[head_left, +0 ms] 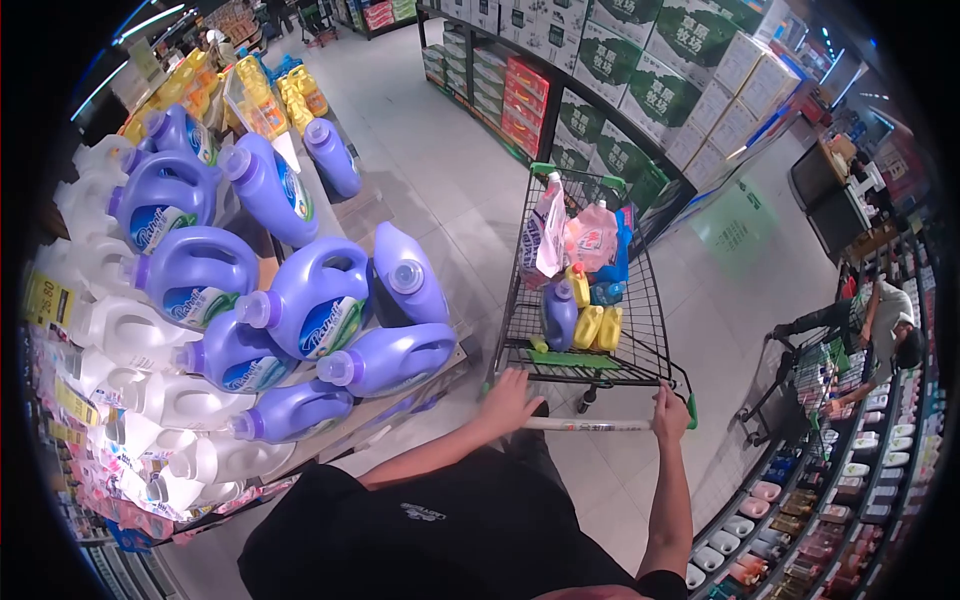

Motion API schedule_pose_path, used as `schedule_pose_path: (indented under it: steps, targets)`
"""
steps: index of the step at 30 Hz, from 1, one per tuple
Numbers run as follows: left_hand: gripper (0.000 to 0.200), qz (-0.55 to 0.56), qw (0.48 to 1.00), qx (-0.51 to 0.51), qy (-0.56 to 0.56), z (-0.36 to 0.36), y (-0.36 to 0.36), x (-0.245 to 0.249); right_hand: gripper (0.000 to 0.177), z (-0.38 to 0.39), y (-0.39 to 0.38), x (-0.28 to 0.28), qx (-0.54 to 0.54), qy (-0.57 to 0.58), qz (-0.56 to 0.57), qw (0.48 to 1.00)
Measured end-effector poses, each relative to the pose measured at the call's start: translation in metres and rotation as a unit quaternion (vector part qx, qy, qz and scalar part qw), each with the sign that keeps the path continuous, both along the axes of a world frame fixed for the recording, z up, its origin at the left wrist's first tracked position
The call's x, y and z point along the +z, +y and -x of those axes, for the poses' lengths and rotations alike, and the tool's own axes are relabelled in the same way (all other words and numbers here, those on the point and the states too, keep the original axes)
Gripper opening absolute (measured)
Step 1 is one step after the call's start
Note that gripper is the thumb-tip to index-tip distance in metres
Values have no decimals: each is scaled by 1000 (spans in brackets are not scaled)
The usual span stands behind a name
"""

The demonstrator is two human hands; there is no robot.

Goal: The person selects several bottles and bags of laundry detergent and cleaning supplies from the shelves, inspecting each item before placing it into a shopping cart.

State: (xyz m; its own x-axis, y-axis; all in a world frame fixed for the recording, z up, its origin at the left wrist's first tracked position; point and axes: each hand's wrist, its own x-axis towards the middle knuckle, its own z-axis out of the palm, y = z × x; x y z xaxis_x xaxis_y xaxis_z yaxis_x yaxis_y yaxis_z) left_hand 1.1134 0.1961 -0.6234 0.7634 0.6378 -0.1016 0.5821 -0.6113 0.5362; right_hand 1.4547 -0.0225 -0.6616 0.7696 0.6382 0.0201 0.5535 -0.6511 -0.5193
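My right hand (671, 412) is closed around the right end of the shopping cart's handle (590, 425). At the handle's left end lies my left hand (508, 405), fingers stretched out over the bar and toward the basket's near edge. The wire shopping cart (650, 330) with green corners stands in front of me. Inside it are a purple bottle (560, 318), yellow bottles (607, 328), a blue item (607, 292) and pink-and-white packages (591, 240). Left of the cart, large purple detergent bottles (320, 300) are piled on a display, close to my left arm.
White jugs (130, 335) and yellow bottles (260, 95) share the left display. Stacked cartons (650, 45) line the shelf ahead. At right, another person (890, 310) bends beside a second cart (825, 375), near shelves of bottles (770, 520). Tiled floor (440, 160) runs between.
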Motion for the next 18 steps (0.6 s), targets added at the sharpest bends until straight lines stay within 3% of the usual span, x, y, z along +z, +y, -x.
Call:
schedule_pose_path:
  steps: [11, 14, 17, 18]
  targets:
    - [70, -25, 991, 135, -8, -74, 33, 9, 41, -112, 133, 4, 106, -8, 28, 994]
    - [72, 28, 983, 179, 9, -95, 50, 23, 43, -136, 172, 5, 132, -10, 35, 991]
    - [65, -102, 974, 201, -31, -107, 69, -12, 46, -157, 213, 1, 153, -6, 43, 987]
    - [68, -52, 977, 206, 1, -112, 77, -11, 47, -163, 227, -1, 157, -7, 47, 986]
